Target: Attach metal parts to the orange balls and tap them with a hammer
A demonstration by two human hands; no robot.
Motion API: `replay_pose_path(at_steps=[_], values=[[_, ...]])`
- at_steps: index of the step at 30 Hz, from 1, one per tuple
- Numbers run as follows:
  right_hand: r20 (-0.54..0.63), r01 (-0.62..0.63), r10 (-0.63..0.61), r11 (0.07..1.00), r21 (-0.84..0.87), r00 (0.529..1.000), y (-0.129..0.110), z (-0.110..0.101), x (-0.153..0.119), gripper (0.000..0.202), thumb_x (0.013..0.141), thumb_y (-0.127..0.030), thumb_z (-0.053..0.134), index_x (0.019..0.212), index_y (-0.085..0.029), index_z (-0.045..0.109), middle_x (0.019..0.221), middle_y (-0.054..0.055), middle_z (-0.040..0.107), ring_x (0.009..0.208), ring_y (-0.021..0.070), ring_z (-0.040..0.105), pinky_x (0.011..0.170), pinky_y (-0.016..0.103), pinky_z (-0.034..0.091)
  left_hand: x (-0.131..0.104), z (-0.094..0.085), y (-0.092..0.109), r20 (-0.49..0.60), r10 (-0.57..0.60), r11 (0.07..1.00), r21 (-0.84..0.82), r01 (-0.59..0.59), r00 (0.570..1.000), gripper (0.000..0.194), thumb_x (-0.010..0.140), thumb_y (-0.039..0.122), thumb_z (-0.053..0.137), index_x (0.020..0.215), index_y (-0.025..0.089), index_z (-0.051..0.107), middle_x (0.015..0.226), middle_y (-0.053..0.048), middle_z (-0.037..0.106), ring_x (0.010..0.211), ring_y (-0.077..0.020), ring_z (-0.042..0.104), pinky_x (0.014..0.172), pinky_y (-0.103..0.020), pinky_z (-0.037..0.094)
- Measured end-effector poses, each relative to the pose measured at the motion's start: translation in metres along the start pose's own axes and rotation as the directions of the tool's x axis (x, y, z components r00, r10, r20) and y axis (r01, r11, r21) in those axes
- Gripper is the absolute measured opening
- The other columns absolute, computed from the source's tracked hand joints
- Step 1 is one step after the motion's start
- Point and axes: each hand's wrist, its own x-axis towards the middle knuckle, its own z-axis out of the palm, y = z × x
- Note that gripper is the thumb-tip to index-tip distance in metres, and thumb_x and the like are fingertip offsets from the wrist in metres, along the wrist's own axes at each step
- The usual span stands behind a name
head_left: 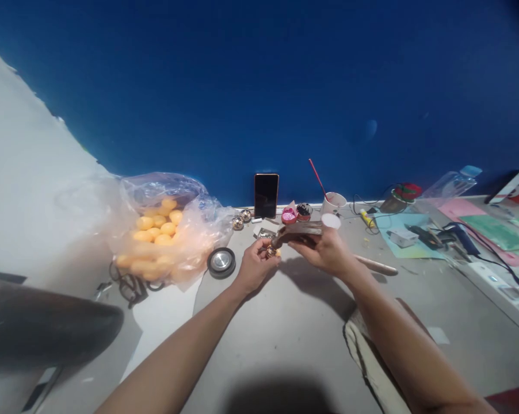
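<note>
My left hand (258, 261) pinches a small shiny gold ball-shaped piece (272, 251) just above the table; fingers partly cover it. In my right hand (331, 252) is what looks like a hammer, its dark brown head (300, 230) gripped close up. The head's left end meets or hovers over the gold piece; I cannot tell if they touch. A wooden handle (378, 265), apparently the hammer's, shows beyond my right wrist. Two similar gold balls (242, 218) lie behind my left hand. A round black and silver disc (221, 262) lies left of it.
A clear plastic bag of yellow balls (160, 224) stands on the left. A phone (266, 195) leans on the blue wall. Behind my right hand stands a white cup (335, 200) with a red stick. Tools and coloured sheets (404, 236) cover the right. Cloth (363, 356) lies under my right forearm.
</note>
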Motion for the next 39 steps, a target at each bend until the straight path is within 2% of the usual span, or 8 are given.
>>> replay_pose_path(at_steps=[3,8,12,16,21,25,31,39], values=[[0.025,0.026,-0.026,1.0,-0.008,0.999,0.001,0.007,-0.001,0.023,0.097,-0.031,0.073,0.117,-0.029,0.083,0.106,0.006,0.085,0.093,0.0261,0.081,0.085,0.035,0.064,0.0,0.001,-0.001,-0.023,-0.012,1.0,0.011,0.012,1.0,0.041,0.066,0.024,0.084,0.101,0.018,0.064,0.08,0.001,0.069,0.069,-0.0135,0.064,0.067,-0.025,0.05],[-0.107,0.081,-0.078,0.996,0.024,0.991,0.006,0.014,-0.004,0.024,0.099,-0.036,0.07,0.115,-0.024,0.083,0.101,0.009,0.085,0.087,0.0269,0.081,0.083,0.038,0.065,-0.001,0.002,-0.003,-0.034,0.015,1.0,0.006,-0.015,0.999,0.045,0.067,0.027,0.085,0.101,0.021,0.057,0.081,0.004,0.067,0.066,-0.0125,0.062,0.065,-0.025,0.048],[-0.009,0.039,-0.04,0.998,-0.053,0.999,0.009,0.011,-0.005,0.022,0.097,-0.036,0.072,0.112,-0.027,0.083,0.101,0.009,0.085,0.09,0.029,0.081,0.083,0.039,0.065,-0.002,0.003,-0.005,-0.108,0.033,0.999,0.04,-0.029,0.994,0.038,0.071,0.025,0.08,0.097,0.023,0.053,0.075,0.006,0.062,0.064,-0.0117,0.057,0.065,-0.024,0.045],[-0.02,0.051,-0.051,0.999,-0.004,0.998,0.005,0.01,-0.006,0.028,0.097,-0.036,0.073,0.121,-0.026,0.082,0.107,0.01,0.085,0.094,0.0293,0.081,0.086,0.04,0.066,-0.003,0.005,-0.008,-0.188,0.088,0.993,0.092,-0.072,0.978,0.039,0.069,0.023,0.082,0.095,0.023,0.052,0.082,0.004,0.062,0.073,-0.0135,0.06,0.069,-0.025,0.046],[0.044,-0.023,0.023,1.0,-0.004,0.999,-0.003,0.018,-0.007,0.028,0.097,-0.036,0.073,0.123,-0.027,0.082,0.112,0.009,0.084,0.104,0.0302,0.079,0.094,0.041,0.063,-0.003,0.004,-0.005,-0.141,0.103,0.993,0.068,-0.094,0.985,0.041,0.07,0.023,0.081,0.106,0.021,0.061,0.094,0.0,0.069,0.084,-0.0164,0.064,0.078,-0.027,0.049],[-0.016,-0.018,0.018,1.0,0.002,1.0,-0.005,0.018,-0.006,0.028,0.1,-0.038,0.07,0.123,-0.026,0.082,0.113,0.01,0.084,0.104,0.0299,0.078,0.094,0.041,0.062,-0.004,0.002,-0.001,-0.097,0.099,0.988,0.13,-0.086,0.99,0.035,0.071,0.027,0.081,0.103,0.018,0.071,0.087,-0.001,0.07,0.077,-0.0168,0.061,0.074,-0.028,0.048],[0.124,-0.165,0.173,0.984,-0.068,0.977,-0.01,0.012,0.001,0.029,0.099,-0.038,0.072,0.123,-0.026,0.082,0.11,0.007,0.084,0.1,0.0279,0.077,0.089,0.036,0.059,0.0,0.0,-0.004,-0.111,0.099,0.977,0.199,-0.075,0.989,0.033,0.071,0.029,0.079,0.101,0.019,0.071,0.083,0.001,0.07,0.069,-0.014,0.058,0.065,-0.025,0.047],[0.173,-0.217,0.228,0.973,-0.083,0.958,-0.019,0.008,0.007,0.028,0.1,-0.039,0.071,0.123,-0.025,0.081,0.105,0.007,0.083,0.097,0.0255,0.075,0.085,0.033,0.053,0.004,-0.002,0.002,-0.132,0.106,0.948,0.313,-0.06,0.986,0.031,0.07,0.033,0.08,0.096,0.02,0.067,0.076,0.003,0.067,0.063,-0.0133,0.058,0.062,-0.025,0.047]])
